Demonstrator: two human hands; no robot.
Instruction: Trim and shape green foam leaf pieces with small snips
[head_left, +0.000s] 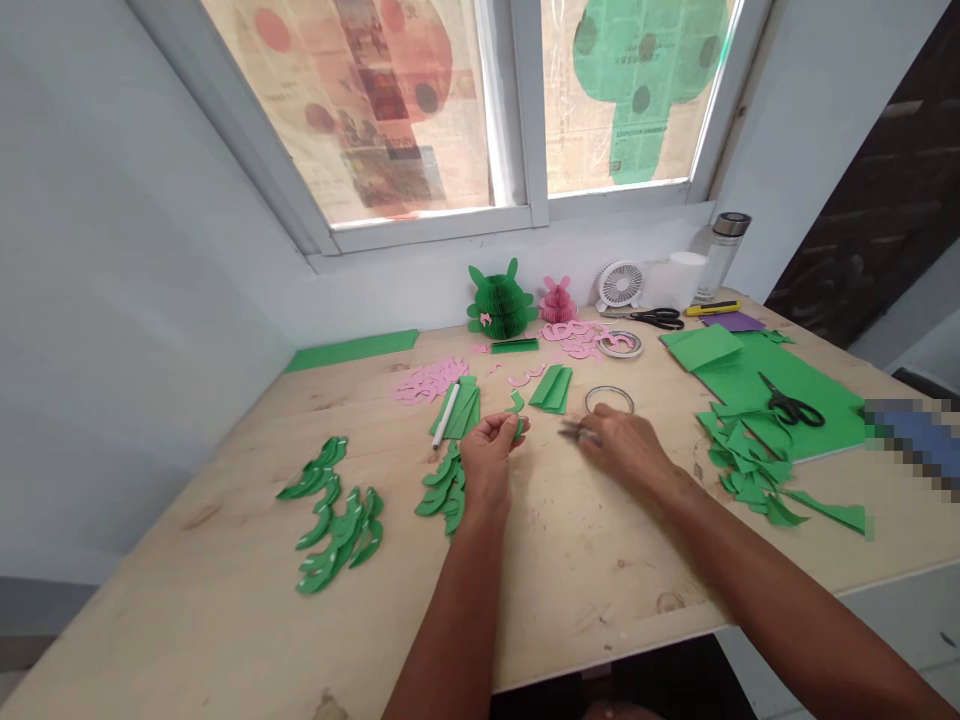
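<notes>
My left hand [496, 440] is closed on a small curved green paper piece [517, 402], which sticks out above the fingertips. To the right, my right hand [616, 438] is closed on a small dark tool [576, 431], blurred by motion, possibly scissors. The two hands are apart, both low over the table. A tape roll [609, 390] lies just behind my right hand. Curved green paper pieces [444, 492] are partly hidden by my left forearm. Folded green strips [552, 388] and a white pen [446, 415] on green strips lie behind the hands.
More green curved pieces [341, 540] lie at the left. Green scraps [750, 460], black scissors [796, 408] and green sheets [780, 375] are at the right. Along the wall stand a green paper figure [502, 305], a pink one [557, 302], a small fan [621, 284] and a bottle [724, 256].
</notes>
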